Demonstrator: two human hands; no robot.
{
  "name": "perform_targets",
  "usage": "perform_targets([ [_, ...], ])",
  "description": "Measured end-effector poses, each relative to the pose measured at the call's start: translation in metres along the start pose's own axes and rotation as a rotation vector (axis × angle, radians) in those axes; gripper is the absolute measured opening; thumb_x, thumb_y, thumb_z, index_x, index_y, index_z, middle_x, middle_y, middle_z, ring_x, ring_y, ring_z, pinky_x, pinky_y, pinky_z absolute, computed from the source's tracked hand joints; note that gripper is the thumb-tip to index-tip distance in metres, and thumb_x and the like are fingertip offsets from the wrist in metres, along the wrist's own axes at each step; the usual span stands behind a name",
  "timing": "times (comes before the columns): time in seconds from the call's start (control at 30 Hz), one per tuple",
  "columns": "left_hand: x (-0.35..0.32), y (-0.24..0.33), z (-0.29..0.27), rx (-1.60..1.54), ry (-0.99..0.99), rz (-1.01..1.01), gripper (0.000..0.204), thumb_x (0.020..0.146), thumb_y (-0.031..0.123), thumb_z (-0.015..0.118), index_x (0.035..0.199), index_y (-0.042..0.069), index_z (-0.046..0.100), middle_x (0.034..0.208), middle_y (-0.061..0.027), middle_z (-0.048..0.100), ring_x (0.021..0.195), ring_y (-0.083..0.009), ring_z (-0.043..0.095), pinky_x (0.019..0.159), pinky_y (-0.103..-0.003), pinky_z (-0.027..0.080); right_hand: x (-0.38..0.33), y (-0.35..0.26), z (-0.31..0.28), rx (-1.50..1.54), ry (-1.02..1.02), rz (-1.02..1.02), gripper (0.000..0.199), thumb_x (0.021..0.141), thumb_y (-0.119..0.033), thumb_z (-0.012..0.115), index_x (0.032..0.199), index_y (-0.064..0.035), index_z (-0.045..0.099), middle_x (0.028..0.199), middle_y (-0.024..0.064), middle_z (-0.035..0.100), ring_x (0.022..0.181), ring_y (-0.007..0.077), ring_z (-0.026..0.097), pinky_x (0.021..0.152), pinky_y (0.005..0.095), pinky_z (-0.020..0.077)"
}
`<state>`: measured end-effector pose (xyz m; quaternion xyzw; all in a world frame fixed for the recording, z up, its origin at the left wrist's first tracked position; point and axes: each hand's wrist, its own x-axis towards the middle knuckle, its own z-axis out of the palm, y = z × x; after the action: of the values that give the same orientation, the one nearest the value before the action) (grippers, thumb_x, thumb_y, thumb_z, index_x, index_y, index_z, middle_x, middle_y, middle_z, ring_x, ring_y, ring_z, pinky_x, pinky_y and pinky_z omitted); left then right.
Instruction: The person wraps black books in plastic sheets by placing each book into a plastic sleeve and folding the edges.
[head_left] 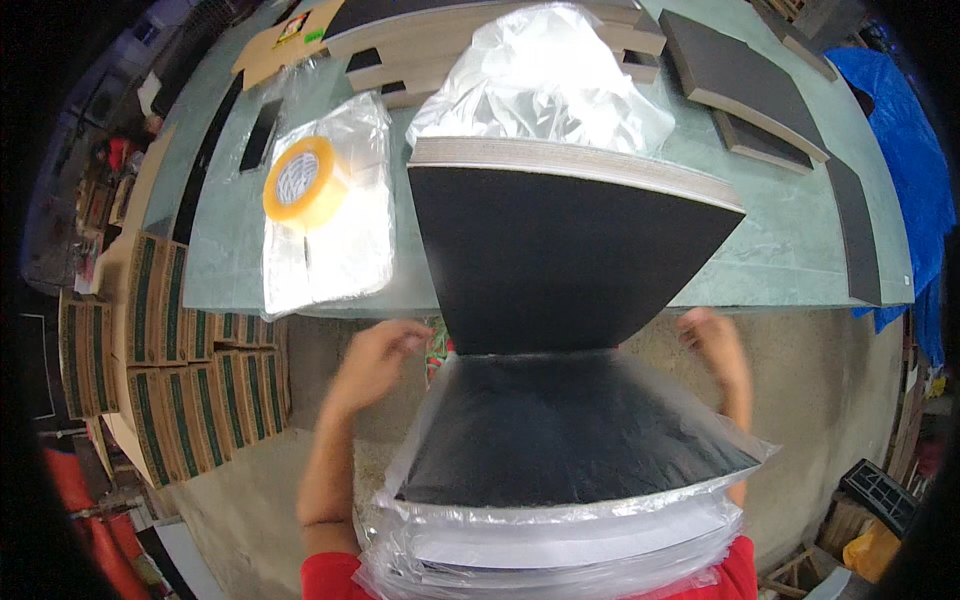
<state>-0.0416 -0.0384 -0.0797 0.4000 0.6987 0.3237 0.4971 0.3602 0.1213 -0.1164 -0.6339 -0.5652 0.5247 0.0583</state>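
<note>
A thick stack of black sheets with pale edges stands tilted at the table's near edge. Between it and my chest is a second black stack in a clear plastic bag; their lower junction is hard to make out. My left hand is beside the lower left of the unwrapped stack, its bent fingers smeared by motion. Off to the right, apart from the stack, my right hand is raised with curled, blurred fingers. Nothing shows in either hand. Crumpled clear plastic lies behind the upright stack.
A yellow tape roll rests on flat clear bags on the green table. More black stacks lie at the back and right. Cartons are piled at left; a blue tarp hangs at right.
</note>
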Motion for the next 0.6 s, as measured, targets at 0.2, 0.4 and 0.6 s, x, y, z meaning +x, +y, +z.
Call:
perform_targets([
  [0.2,-0.037,0.05,0.046,-0.235,-1.351,0.551,0.05,0.088,0.042,0.029,0.118,0.005,0.045,0.126,-0.0126,0.039,0.122,-0.0239,0.028,0.1,-0.041,0.019,-0.071,-0.068,0.055,-0.016,-1.584,-0.896,0.062,0.088,-0.047,0.024,0.129,0.0002,0.026,0.137,0.0156,0.019,0.128,0.0278,0.013,0.102,0.0419,0.0077],
  [0.4,0.027,-0.077,0.067,0.459,-0.55,0.073,0.044,0.085,0.042,0.038,0.113,0.01,0.05,0.115,-0.0144,0.047,0.113,-0.0274,0.039,0.094,-0.039,0.027,0.015,0.034,0.122,-0.432,-0.761,-0.431,0.059,0.087,-0.048,0.025,0.128,-0.0048,0.031,0.135,0.0126,0.026,0.126,0.0279,0.019,0.103,0.0384,0.0113],
  [0.6,0.029,0.183,0.049,0.713,-0.165,0.957,0.024,0.074,0.028,0.061,0.072,0.004,0.054,0.064,-0.0085,0.051,0.06,-0.0258,0.05,0.058,-0.034,0.041,0.021,0.028,0.128,-0.546,-0.44,-0.519,0.039,0.086,-0.034,0.039,0.109,-0.0049,0.051,0.115,0.0122,0.049,0.105,0.029,0.046,0.088,0.0345,0.0354],
])
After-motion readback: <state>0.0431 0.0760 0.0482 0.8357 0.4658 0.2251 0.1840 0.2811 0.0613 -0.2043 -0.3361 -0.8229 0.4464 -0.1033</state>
